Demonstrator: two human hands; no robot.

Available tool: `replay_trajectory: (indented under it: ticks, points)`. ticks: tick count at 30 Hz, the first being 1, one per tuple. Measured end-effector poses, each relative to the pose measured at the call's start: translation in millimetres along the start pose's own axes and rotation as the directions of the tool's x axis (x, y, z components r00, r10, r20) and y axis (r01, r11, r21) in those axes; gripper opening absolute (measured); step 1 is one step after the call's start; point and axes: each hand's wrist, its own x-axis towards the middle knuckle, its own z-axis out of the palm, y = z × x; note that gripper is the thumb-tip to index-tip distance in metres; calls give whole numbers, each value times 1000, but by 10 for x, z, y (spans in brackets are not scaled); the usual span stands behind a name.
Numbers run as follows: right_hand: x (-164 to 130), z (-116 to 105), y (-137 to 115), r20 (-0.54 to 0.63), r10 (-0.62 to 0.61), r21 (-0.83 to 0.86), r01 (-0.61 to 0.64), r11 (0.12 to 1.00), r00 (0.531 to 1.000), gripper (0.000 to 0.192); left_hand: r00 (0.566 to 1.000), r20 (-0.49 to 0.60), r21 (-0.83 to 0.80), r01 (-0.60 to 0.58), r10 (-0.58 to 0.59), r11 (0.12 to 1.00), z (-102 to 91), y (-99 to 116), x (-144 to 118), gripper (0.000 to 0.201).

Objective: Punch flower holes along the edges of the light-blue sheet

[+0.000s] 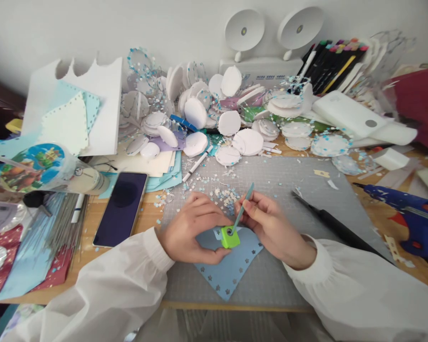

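Observation:
My left hand point(199, 230) grips a small bright green craft punch point(230, 237) between thumb and fingers, its round metal opening facing up. In my right hand point(266, 218) is a thin teal stick point(245, 204), pinched and slanted, its lower end at the punch's opening. A blue paper piece point(228, 273) lies below both hands on the grey cutting mat point(281, 285). Flower-shaped holes run along its lower edges. Just beyond my fingers sits a scatter of tiny white and blue paper cutouts point(223, 194).
At left are a phone point(121, 209) and a cup with a printed lid point(39, 164). Tweezers with a black handle point(342, 228) and a blue glue gun point(413, 209) lie at right. White discs point(248, 141) crowd the back, before a two-headed lamp point(244, 31).

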Motion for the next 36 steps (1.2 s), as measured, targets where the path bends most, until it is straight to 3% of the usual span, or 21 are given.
replay_trajectory:
  ticks: [6, 11, 14, 17, 24, 30, 32, 33, 36]
  points:
    - [25, -36, 27, 39, 95, 125, -100, 987, 995, 25, 999, 16, 25, -42, 42, 999, 3, -3, -14, 28]
    - [61, -87, -59, -35, -116, 34, 117, 993, 993, 23, 987, 146, 89, -84, 71, 992, 46, -24, -53, 25]
    - [104, -130, -76, -133, -299, -98, 288, 953, 945, 23, 987, 135, 70, -96, 86, 993, 63, -32, -64, 28]
    - [152, -168, -56, -177, -421, -217, 382, 898, 890, 21, 987, 130, 66, -102, 93, 993, 63, -35, -66, 28]
    - [179, -169, -54, -120, -447, -243, 411, 879, 886, 16, 989, 117, 56, -99, 92, 994, 42, -35, -60, 28]
    - [72, -135, -151, -18, -567, -370, 521, 769, 824, 11, 1000, 11, -130, 21, -20, 991, -15, -42, -30, 30]
    - [68, -173, -194, 7, -623, -492, 545, 678, 782, 9, 994, -17, -229, 100, -107, 968, -33, -47, -22, 28]
    - [82, -210, -215, 29, -660, -599, 541, 590, 751, 8, 987, -28, -281, 142, -156, 949, -39, -49, -20, 26]
    - [173, -367, -275, 159, -743, -909, 390, 146, 650, 13, 952, -30, -413, 267, -305, 871, -54, -49, -26, 23]
